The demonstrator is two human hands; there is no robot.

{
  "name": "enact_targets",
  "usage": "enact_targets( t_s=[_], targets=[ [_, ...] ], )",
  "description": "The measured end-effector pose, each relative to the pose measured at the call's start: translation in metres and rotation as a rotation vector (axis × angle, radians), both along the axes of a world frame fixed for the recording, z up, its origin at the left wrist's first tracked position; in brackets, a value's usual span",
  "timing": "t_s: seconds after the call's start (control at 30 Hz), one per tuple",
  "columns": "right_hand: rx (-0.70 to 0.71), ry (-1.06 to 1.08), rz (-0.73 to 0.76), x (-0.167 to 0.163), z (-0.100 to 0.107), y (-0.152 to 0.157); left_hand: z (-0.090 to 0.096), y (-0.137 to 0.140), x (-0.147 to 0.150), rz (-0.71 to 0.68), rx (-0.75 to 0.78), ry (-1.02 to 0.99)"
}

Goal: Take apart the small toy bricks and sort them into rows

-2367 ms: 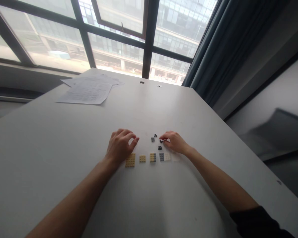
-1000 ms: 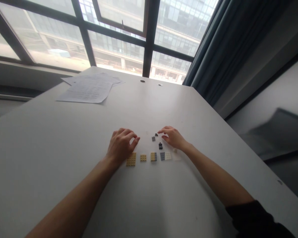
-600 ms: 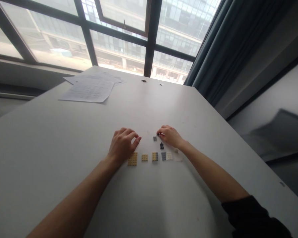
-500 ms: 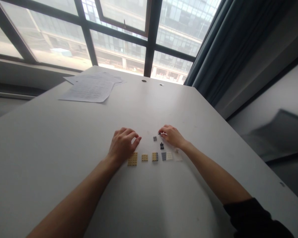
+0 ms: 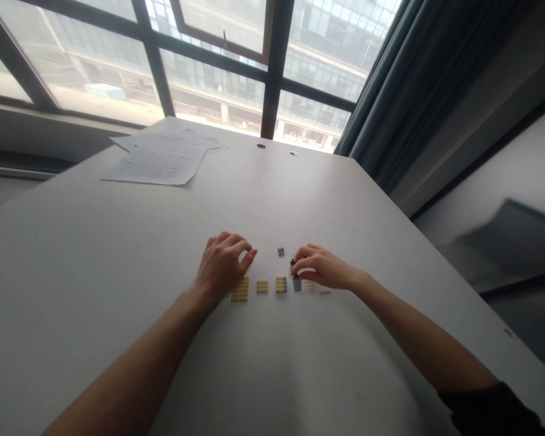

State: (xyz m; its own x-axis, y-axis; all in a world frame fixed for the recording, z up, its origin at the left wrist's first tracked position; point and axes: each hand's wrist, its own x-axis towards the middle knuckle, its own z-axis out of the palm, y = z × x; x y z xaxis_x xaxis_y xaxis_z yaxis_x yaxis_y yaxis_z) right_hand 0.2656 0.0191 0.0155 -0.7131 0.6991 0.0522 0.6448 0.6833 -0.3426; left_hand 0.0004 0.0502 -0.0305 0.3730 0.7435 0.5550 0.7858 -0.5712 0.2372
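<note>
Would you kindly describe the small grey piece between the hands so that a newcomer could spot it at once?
On the white table, look between the left hand and the right hand. Beyond the row of tan, grey and white pieces lies one small grey piece. It sits alone, while the dark pieces are right at the right hand.

left grip (image 5: 222, 263) loosely curled, parted; right grip (image 5: 320, 266) bent, pinching

Sheets of paper (image 5: 158, 160) are spread at the far left corner of the counter (image 5: 345, 218). A row of bricks (image 5: 280, 284) is laid well inside both side edges, flanked by the left hand (image 5: 224, 263) and right hand (image 5: 320, 266).
</note>
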Motion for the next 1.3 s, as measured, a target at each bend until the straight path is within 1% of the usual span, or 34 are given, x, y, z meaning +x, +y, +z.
enact_targets(
  t_s=[0.2, 0.4, 0.57, 0.73, 0.87, 1.0, 1.3],
  targets=[
    [0.063, -0.069, 0.021, -0.003, -0.005, 0.011, 0.0, -0.001, -0.001, -0.003, 0.006, 0.011],
    [0.055, -0.098, 0.023, -0.003, -0.007, 0.015, 0.001, -0.001, -0.001, -0.01, -0.012, 0.012],
    [0.031, -0.027, -0.028, -0.004, -0.006, 0.012, 0.0, -0.001, -0.001, -0.017, -0.02, 0.012],
    [0.005, 0.059, -0.15, 0.002, -0.005, 0.01, 0.0, -0.001, -0.001, -0.024, -0.023, 0.015],
    [0.007, 0.059, -0.146, 0.006, -0.009, 0.01, 0.0, -0.001, -0.001, -0.03, -0.022, 0.007],
    [0.003, 0.068, -0.136, 0.003, -0.013, 0.009, 0.0, -0.001, -0.001, -0.029, -0.024, 0.007],
    [-0.012, 0.033, -0.142, -0.004, -0.011, 0.007, 0.001, -0.001, -0.001, -0.036, -0.023, 0.001]
  ],
)
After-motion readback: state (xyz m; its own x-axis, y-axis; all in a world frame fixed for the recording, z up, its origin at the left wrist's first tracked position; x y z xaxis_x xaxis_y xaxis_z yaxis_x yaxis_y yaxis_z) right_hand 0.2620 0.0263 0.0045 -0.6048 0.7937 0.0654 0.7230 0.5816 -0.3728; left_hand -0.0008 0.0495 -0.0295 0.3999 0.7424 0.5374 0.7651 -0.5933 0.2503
